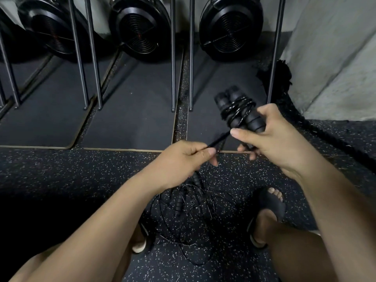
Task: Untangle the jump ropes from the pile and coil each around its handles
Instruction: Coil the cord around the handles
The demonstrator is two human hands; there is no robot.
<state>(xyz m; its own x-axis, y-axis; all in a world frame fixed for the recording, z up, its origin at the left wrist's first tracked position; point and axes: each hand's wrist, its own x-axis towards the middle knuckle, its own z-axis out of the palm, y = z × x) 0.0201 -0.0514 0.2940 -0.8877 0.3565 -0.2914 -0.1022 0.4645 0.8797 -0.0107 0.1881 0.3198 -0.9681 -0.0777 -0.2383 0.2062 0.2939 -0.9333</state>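
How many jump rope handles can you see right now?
4: two handles gripped in the right hand, rope coiled round them; two in the floor pile below the left hand. Others may be hidden.

Black handles (251, 119), black sandal (270, 204), white-speckled dark floor (61, 176), pale grey wall (335, 58), tangled pile (183, 204) seemingly black too.

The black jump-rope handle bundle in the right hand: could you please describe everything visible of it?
The two black ribbed foam-like handles lie side by side, tilted up and away, with glossy black cord wound several turns round their middle. The right hand grips their lower ends; a taut stretch runs to the left hand, which pinches it.
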